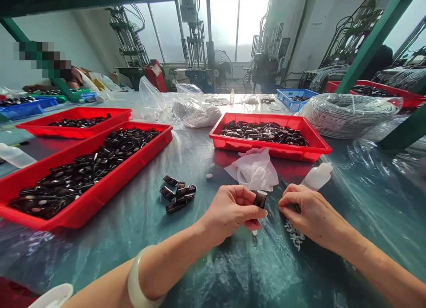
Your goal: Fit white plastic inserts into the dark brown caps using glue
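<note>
My left hand (233, 212) pinches a small dark brown plastic part (260, 199) between thumb and fingers, and a small white tip shows below those fingers. To its right, my right hand (304, 210) has thumb and fingers pressed together; what they hold, if anything, is too small to name. Small white pieces (294, 234) lie scattered on the table just under my right hand. A loose group of dark parts (179, 193) rests to the left of my left hand. Crumpled white tissue (254, 170) and a white squeeze bottle (317, 176) lie beyond the hands.
Red trays of dark parts stand at left (89, 206), back left (76, 129) and beyond the hands (273, 149). A wrapped cable coil (349, 115) sits at the right by a green post (376, 44). A person leans over the table at far left.
</note>
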